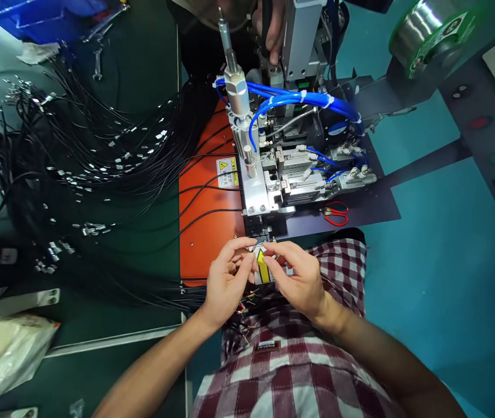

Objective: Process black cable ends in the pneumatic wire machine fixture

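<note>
My left hand (228, 278) and my right hand (297, 276) meet at the front of a bench machine (253, 188). Thin coloured wires (257, 246) show between the fingertips, pinched from both sides; their exact ends are too small to make out. Behind and below the fingers is a yellow and white label (264, 271). Black cables (206, 215) run across the orange base plate (192, 255) toward the machine. A bunch of cable ends with bare coloured wires (247, 302) lies by my left wrist, partly hidden by it.
A large heap of black cables with metal connectors (112, 157) covers the bench to the left. Red-handled scissors (336, 213) lie right of the machine. A solder spool (434, 35) hangs at upper right. Another person's hand (275, 32) is behind the machine. A plastic bag (12, 354) lies lower left.
</note>
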